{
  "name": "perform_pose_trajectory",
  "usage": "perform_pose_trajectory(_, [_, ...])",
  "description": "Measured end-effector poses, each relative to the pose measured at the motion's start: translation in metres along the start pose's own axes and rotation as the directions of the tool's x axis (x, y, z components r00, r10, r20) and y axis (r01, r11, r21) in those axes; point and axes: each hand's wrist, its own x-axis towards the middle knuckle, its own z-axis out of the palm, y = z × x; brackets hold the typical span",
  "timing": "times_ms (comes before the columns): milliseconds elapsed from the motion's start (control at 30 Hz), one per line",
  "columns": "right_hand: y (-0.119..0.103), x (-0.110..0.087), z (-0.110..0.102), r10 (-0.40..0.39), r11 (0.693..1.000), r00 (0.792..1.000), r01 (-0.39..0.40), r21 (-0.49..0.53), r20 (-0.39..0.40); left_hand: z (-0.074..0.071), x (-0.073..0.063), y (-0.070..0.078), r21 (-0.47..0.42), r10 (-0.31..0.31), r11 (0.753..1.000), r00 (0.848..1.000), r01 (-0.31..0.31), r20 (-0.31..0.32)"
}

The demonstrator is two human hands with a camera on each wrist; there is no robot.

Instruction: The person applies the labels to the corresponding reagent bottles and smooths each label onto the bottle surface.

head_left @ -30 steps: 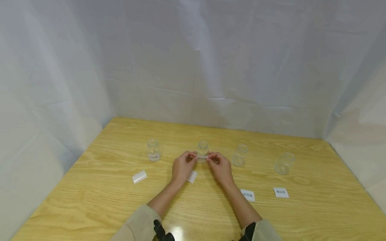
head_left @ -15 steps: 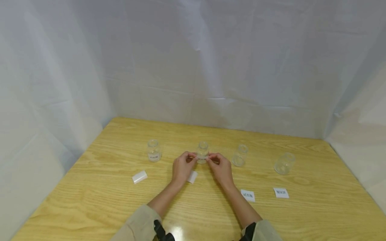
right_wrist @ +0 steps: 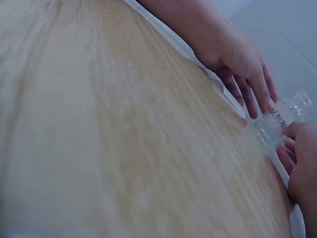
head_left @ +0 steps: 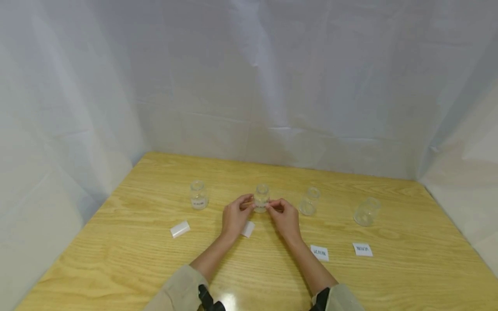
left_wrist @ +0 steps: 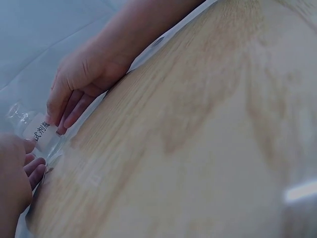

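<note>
A small clear glass bottle [head_left: 262, 190] stands upright between both hands, with a white label [head_left: 260, 206] bearing dark characters across its lower front. My left hand [head_left: 235, 217] holds the label's left end, its thumb on the front and bent fingers beside the glass. At the opposite end, my right hand [head_left: 286, 217] holds the label the same way. In the left wrist view the label [left_wrist: 39, 130] lies against the bottle, a thumb at each end. The right wrist view shows the bottle's neck [right_wrist: 300, 101] sticking out beyond the hands.
To the left stands a labelled bottle [head_left: 198, 193]. Two unlabelled bottles, one nearer [head_left: 310, 202] and one farther right [head_left: 367, 212], stand on the wooden table [head_left: 148, 259]. White slips [head_left: 180, 229] and printed labels [head_left: 362, 249] lie in front. White sheeting [head_left: 210, 86] surrounds the table.
Both hands stay almost still at the bottle. The left hand's upper fingers have lifted slightly; the label stays across the bottle's front.
</note>
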Motion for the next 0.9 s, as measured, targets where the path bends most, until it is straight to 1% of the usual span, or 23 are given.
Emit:
perform_pose_trajectory(100, [-0.0008, 0.0001, -0.0005, 0.012, 1.000, 1.000, -0.012, 0.011, -0.003, 0.0002, 0.0004, -0.0013, -0.010, -0.009, 1.000, 1.000, 0.009, 0.003])
perform_pose_trajectory(200, [0.0010, 0.0007, -0.0005, 0.010, 0.999, 1.000, -0.010, 0.043, -0.004, 0.0004, 0.0006, -0.0028, -0.031, -0.008, 0.999, 1.000, 0.008, 0.010])
perform_pose_trajectory(400, [0.0024, 0.0013, -0.0004, -0.036, 0.995, 0.999, 0.035, 0.092, 0.010, -0.0007, 0.0010, -0.0040, -0.086, -0.063, 0.994, 0.998, 0.064, 0.021])
perform_pose_trajectory(467, [0.0029, 0.0016, -0.0001, -0.037, 0.994, 0.999, 0.035, 0.101, 0.020, -0.0013, 0.0011, -0.0035, -0.100, -0.077, 0.992, 0.997, 0.079, 0.024])
perform_pose_trajectory(600, [0.0048, 0.0013, 0.0004, -0.017, 0.991, 0.997, 0.006, 0.136, 0.076, -0.0020, 0.0005, -0.0018, -0.107, -0.066, 0.992, 0.997, 0.069, 0.030])
perform_pose_trajectory(700, [0.0053, 0.0003, 0.0004, -0.010, 0.988, 0.993, -0.009, 0.152, 0.118, -0.0021, -0.0002, -0.0008, -0.108, -0.062, 0.992, 0.997, 0.067, 0.050])
perform_pose_trajectory(767, [0.0051, -0.0002, 0.0001, -0.019, 0.990, 0.992, 0.000, 0.144, 0.129, -0.0023, -0.0004, -0.0001, -0.100, -0.076, 0.992, 0.995, 0.083, 0.067])
perform_pose_trajectory(900, [0.0051, -0.0012, -0.0006, -0.068, 0.991, 0.990, 0.053, 0.124, 0.122, -0.0020, -0.0003, -0.0006, -0.067, -0.056, 0.996, 0.995, 0.062, 0.084])
